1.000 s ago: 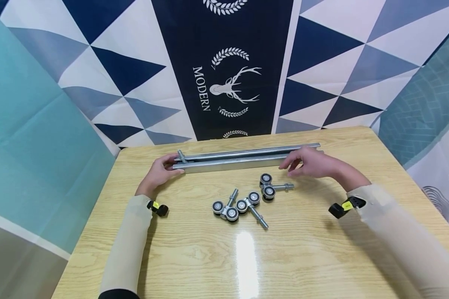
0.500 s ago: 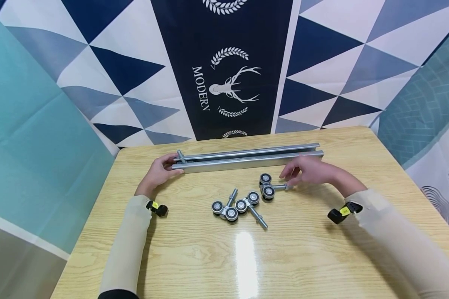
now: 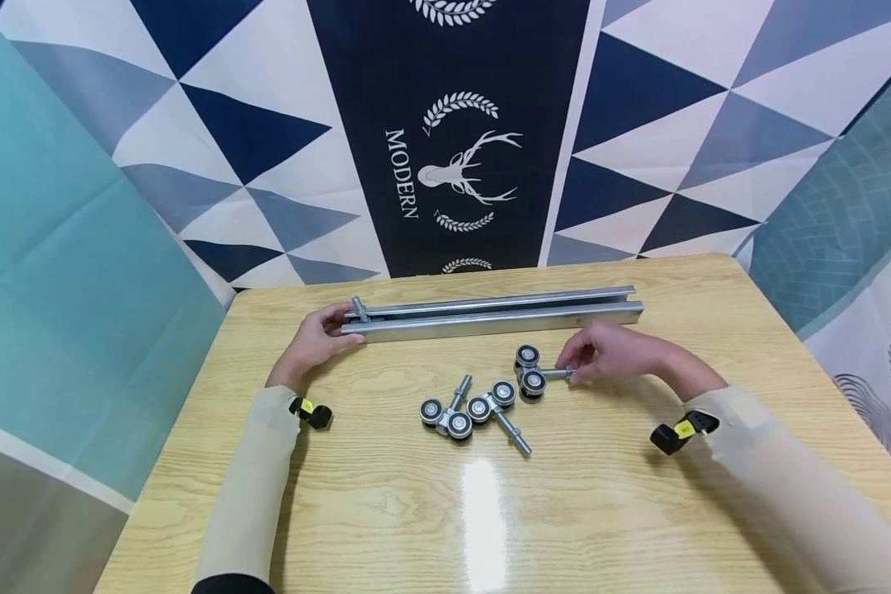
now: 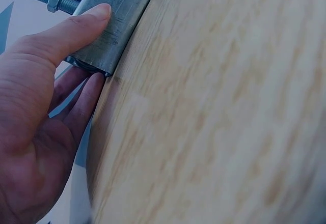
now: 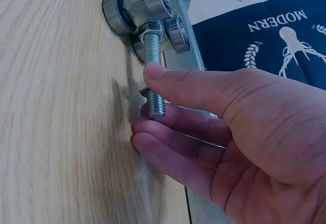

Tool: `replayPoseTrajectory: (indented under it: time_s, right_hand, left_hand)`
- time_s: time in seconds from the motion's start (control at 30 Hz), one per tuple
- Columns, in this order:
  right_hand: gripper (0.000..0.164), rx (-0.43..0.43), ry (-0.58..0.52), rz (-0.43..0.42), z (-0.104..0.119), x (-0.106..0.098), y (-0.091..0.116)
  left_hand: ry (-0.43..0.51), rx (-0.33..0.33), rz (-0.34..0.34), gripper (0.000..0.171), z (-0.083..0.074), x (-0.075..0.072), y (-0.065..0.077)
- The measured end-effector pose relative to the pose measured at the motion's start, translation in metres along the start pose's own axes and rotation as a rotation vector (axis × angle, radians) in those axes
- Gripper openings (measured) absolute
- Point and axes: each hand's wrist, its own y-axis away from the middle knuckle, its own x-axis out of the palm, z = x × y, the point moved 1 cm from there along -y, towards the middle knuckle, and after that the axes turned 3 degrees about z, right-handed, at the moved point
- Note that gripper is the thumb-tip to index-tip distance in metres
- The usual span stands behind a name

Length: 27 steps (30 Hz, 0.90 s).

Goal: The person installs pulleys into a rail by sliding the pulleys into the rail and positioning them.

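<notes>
A silver metal channel rail [image 3: 490, 327] lies across the far part of the table. My left hand [image 3: 313, 344] grips its left end, thumb on the near side and fingers at the end, as the left wrist view shows. A threaded bolt with a nut [image 4: 57, 0] sticks up from the rail beside that thumb. My right hand [image 3: 615, 353] pinches the threaded stem of a roller trolley [image 3: 531, 382] in front of the rail. In the right wrist view the thumb [image 5: 178, 84] lies across the stem, with the fingers behind and below it.
Two more roller trolleys, one [image 3: 445, 421] on the left and one [image 3: 492, 403] beside it, lie nearer me on the wooden table [image 3: 386, 511]. A patterned cloth [image 3: 267, 165] hangs behind the table's far edge.
My right hand has come down from in front of the rail's right part to the trolley's stem and now pinches it. My left hand stays at the rail's left end.
</notes>
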Motion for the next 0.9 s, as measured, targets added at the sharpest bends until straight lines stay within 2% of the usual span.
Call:
replayPoseTrajectory:
  time_s: [0.5, 0.9]
  right_hand:
    - [0.015, -0.008, 0.038, -0.021, -0.0041, 0.0038, -0.0018]
    - [0.013, -0.019, 0.096, -0.007, -0.0002, -0.0048, -0.0030]
  left_hand:
    - [-0.002, -0.005, 0.000, 0.068, -0.0004, -0.0006, -0.0006]
    - [0.003, 0.001, -0.004, 0.067, -0.0009, -0.0017, 0.0003]
